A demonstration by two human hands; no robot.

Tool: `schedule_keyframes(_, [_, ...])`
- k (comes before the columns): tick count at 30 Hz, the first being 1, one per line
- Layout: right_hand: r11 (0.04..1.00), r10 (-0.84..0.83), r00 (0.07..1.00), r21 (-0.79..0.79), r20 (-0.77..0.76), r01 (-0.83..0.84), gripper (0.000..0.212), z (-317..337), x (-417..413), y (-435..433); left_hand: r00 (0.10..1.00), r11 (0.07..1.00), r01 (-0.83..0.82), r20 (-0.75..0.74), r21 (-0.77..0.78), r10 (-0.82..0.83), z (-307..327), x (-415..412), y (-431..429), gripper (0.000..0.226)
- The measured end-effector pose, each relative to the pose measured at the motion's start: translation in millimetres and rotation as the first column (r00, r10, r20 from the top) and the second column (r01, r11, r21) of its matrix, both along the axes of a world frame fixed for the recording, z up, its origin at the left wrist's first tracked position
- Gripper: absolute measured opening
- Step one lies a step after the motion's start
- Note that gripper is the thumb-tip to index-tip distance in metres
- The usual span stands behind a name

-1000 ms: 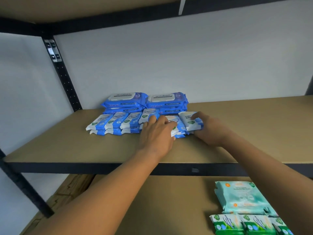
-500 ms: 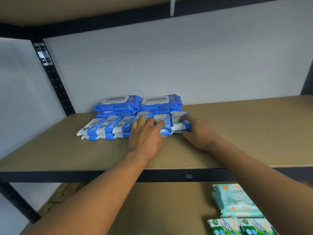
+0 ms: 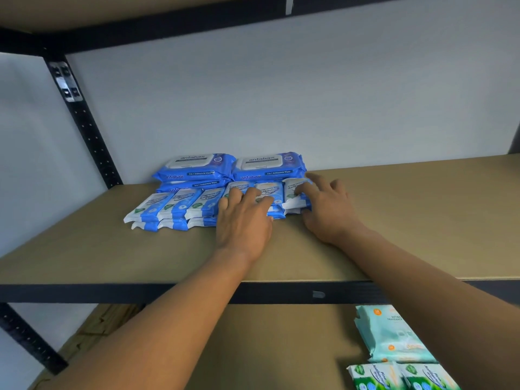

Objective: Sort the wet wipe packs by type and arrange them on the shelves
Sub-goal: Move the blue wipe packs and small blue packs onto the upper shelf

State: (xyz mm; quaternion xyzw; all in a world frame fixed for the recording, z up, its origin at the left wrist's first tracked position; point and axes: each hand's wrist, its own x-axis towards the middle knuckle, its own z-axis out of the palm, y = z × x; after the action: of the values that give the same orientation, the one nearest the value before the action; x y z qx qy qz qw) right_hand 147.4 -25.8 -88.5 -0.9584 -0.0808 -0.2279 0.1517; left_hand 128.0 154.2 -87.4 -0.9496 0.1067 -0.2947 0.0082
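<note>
Two stacks of large blue wipe packs (image 3: 197, 167) stand at the back of the middle shelf (image 3: 408, 220). In front of them lies a row of small blue-and-white wipe packs (image 3: 174, 206), two layers deep. My left hand (image 3: 243, 220) rests flat on the packs in the right half of the row, fingers straight. My right hand (image 3: 326, 209) touches the rightmost small pack (image 3: 292, 192), with its fingers over the top and right end and the thumb at the front edge.
On the lower shelf at the right lie a pale green wipe pack (image 3: 391, 336) and small green-and-white packs (image 3: 402, 375). A black upright post (image 3: 84, 122) stands at the left. The shelf's black front rail (image 3: 140, 292) runs across. An upper shelf is overhead.
The rightmost small packs have been pushed left and back into line with the row. My right hand's fingers have opened out over the end pack.
</note>
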Motion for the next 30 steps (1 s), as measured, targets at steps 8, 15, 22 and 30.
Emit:
schedule_keyframes(8, [0.996,0.079,0.992,0.038,-0.097,-0.076,0.046,7,8,-2,1.0,1.0,-0.01,-0.018,-0.002,0.01,1,11,0,0.039])
schedule_keyframes(15, [0.999,0.017,0.998,-0.032,-0.061,-0.019,0.061,21,-28,13,0.999,0.996,-0.002,-0.052,-0.09,-0.003,2,-20,20,0.051])
schedule_keyframes(22, [0.818,0.435,0.894,0.369,0.107,-0.442,0.027,27,-142,104,0.995,0.86,0.024,-0.072,-0.51,-0.071,-15,-140,102,0.041])
schedule_keyframes(30, [0.681,0.562,0.78,0.688,-0.273,-0.25,0.014,-120,-235,211,0.918,0.679,-0.335,-0.39,-0.653,0.077,-146,-268,228,0.029])
